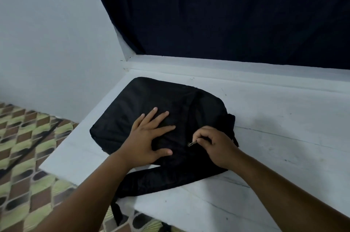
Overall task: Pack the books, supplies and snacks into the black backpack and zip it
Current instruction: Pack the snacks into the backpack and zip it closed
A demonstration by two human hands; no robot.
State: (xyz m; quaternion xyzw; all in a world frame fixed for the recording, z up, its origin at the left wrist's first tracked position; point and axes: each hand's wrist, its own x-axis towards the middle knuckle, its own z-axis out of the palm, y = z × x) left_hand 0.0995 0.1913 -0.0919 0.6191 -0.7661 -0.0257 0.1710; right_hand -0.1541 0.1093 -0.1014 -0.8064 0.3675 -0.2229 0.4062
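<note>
curtain (227, 14) behind backpack (132, 110)

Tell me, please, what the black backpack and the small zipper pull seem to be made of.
Black backpack: probably woven synthetic cloth, matte; it lies soft and creased.
Zipper pull: probably metal, silvery and shiny; it glints between the right hand fingers.

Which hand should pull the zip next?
Right. The right hand already pinches the small metal zipper pull on the black fabric backpack; the left hand lies flat, steadying it.
</note>
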